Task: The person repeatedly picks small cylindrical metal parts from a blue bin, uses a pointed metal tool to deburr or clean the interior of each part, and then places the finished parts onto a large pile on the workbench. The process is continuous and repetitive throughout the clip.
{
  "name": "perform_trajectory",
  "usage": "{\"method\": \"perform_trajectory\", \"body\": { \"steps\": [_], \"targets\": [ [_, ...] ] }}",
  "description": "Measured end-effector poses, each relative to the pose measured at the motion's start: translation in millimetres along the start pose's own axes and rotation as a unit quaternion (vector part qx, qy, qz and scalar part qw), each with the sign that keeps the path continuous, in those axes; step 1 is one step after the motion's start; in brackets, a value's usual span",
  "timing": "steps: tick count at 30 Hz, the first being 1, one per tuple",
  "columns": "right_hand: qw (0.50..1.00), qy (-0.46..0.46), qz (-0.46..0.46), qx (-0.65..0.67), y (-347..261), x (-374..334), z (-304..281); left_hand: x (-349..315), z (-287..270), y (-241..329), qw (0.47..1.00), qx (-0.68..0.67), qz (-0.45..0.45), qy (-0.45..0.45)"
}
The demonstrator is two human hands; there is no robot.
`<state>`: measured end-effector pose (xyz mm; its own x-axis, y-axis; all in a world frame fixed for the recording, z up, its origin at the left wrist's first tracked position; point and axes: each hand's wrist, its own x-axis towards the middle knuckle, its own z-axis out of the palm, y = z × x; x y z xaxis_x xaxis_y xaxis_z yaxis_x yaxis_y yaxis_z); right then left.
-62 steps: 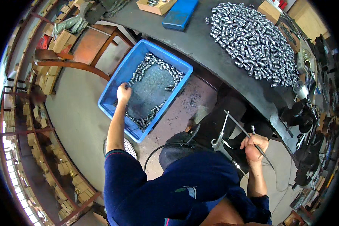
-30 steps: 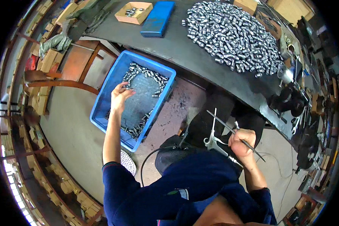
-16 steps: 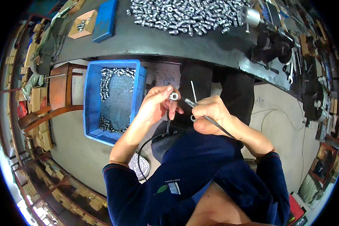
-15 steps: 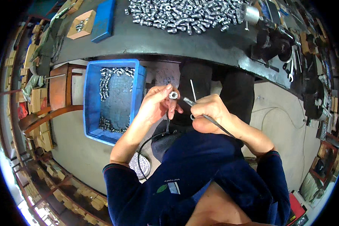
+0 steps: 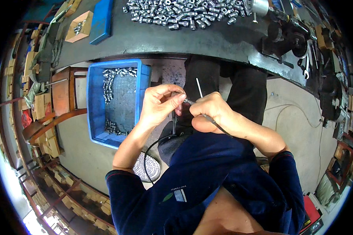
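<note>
My left hand [image 5: 155, 103] is closed, pinching a small shiny metal fitting [image 5: 185, 99] between thumb and fingers; most of it is hidden. My right hand [image 5: 213, 111] grips a slim grey hand tool [image 5: 211, 119], its front end meeting the fitting and its tail lying over my wrist. From the same fist a thin pale rod [image 5: 199, 87] sticks out away from me; whether it belongs to the tool I cannot tell. Below my left fingers a dark slender piece with a metal end [image 5: 174, 123] points down beside a black cable [image 5: 146, 156].
A blue crate [image 5: 139, 102] with fittings along its inner sides stands to the left. The dark workbench [image 5: 145, 41] carries a heap of fittings [image 5: 188, 11], a wooden box [image 5: 79, 26], a blue case [image 5: 102, 21] and a vise-like machine [image 5: 288, 41]. A wooden chair [image 5: 64, 94] stands at far left.
My hands have come together: the right moved left, bringing the tool's tip to the fitting. The left hand turned, so the fitting's open end no longer faces up. The view shifted slightly.
</note>
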<state>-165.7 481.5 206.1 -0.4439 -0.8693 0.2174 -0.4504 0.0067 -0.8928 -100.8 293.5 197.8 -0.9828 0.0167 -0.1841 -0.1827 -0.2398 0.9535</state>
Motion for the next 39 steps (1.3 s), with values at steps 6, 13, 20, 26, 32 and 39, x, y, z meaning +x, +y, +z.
{"method": "perform_trajectory", "body": {
  "steps": [6,13,20,26,32,39],
  "targets": [
    [0.992,0.034,-0.033,-0.119,2,0,6,-1,5,-1,0.999,0.043,-0.01,0.016],
    [0.974,0.018,0.089,0.206,10,0,1,5,-1,0,0.998,0.053,0.019,-0.04],
    [0.977,0.009,0.067,0.204,6,-1,-11,12,2,3,0.997,0.02,0.038,-0.061],
    [0.993,0.05,-0.051,-0.089,6,-2,-5,10,11,8,0.996,0.07,-0.01,-0.045],
    [0.987,0.077,-0.075,-0.12,14,-3,0,11,14,4,0.998,-0.003,-0.059,-0.036],
    [0.929,0.028,0.159,0.333,14,-13,-3,16,12,4,0.994,-0.059,-0.028,-0.088]
  ]
}}
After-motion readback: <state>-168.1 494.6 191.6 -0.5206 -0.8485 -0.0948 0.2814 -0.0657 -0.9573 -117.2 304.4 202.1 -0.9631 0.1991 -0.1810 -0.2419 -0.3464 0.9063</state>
